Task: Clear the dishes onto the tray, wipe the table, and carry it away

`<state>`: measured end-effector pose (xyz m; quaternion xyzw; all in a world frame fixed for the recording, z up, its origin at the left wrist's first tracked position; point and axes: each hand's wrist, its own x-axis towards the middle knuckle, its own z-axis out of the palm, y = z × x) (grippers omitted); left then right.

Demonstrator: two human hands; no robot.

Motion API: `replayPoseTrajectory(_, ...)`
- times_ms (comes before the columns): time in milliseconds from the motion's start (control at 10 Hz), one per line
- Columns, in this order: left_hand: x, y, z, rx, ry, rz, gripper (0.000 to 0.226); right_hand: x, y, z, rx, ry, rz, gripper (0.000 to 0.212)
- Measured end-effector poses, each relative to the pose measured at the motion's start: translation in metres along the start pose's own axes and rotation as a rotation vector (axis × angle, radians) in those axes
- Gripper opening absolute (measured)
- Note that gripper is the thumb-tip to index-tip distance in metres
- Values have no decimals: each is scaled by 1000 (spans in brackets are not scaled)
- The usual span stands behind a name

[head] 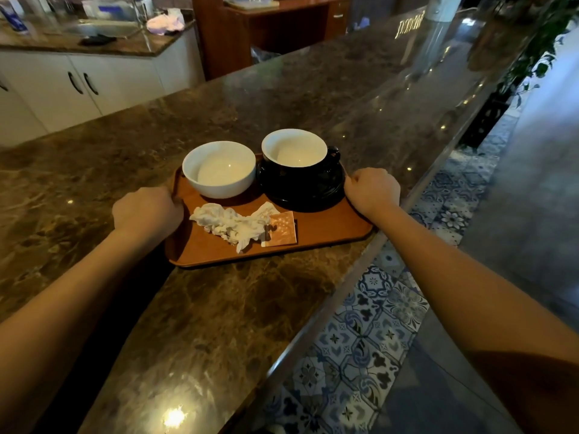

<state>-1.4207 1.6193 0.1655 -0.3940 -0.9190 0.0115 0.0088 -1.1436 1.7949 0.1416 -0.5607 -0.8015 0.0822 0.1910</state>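
Dishes cleared: white ceramic bowl (219, 169), black cup w/ saucer (299, 170) and crumpled white cloth (227, 225) sit on brown wooden tray (326, 233) atop marbled brown surface (219, 308). Left hand (145, 211) and right hand (372, 189) each grasp a tray end. Left to do, prob.: carry away.

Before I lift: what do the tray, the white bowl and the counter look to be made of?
Tray: probably laminated wood or wood-look plastic, a smooth reddish-brown satin surface. White bowl: likely glazed ceramic, glossy with a small highlight inside. Counter: polished brown marble-like stone, veined and mirroring the lamps.
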Motion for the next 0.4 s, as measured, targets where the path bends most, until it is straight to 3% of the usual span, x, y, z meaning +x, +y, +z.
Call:
replayPoseTrajectory(100,-1,0,-1,-28,-33,-9,38,-2,5,-3,60,-23,-14,51)
replayPoseTrajectory(400,-39,-10,-11,-114,-106,-16,35,-41,21,-23,330,-99,-120,11)
